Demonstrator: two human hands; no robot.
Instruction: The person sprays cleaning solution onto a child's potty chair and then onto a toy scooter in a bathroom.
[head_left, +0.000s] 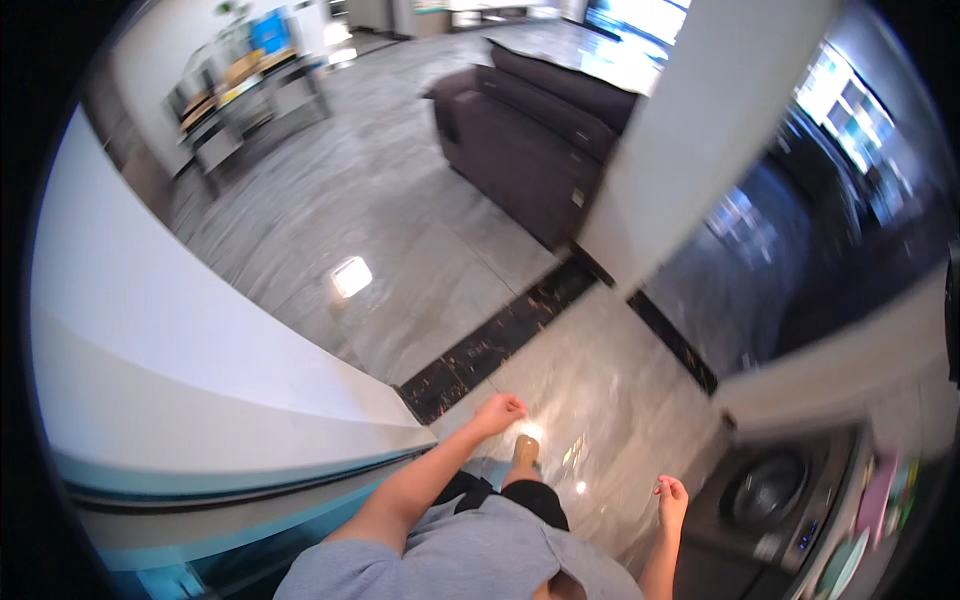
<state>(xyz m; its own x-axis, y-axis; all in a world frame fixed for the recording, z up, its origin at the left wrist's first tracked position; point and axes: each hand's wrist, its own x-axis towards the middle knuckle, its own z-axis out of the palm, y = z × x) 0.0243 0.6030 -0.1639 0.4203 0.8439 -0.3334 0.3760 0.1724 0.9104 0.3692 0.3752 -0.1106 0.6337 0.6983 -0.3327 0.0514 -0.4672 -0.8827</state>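
Observation:
My left hand (499, 415) is held out in front of my body, over the tiled floor near a dark marble threshold strip (480, 352). Its fingers are loosely curled, and I see nothing in them. On the right, my right hand (672, 495) is raised beside a front-loading washing machine (772, 487), apart from it, with fingers bent and nothing visible between them. Between the hands, one foot in a tan slipper (526, 451) shows on the glossy floor.
A dark sofa (517, 142) stands beyond the threshold, beside a white wall column (705, 112). Cluttered desks (217, 146) are at upper left. A white wall (187, 337) curves along my left. Another black strip (671, 341) crosses a doorway on the right.

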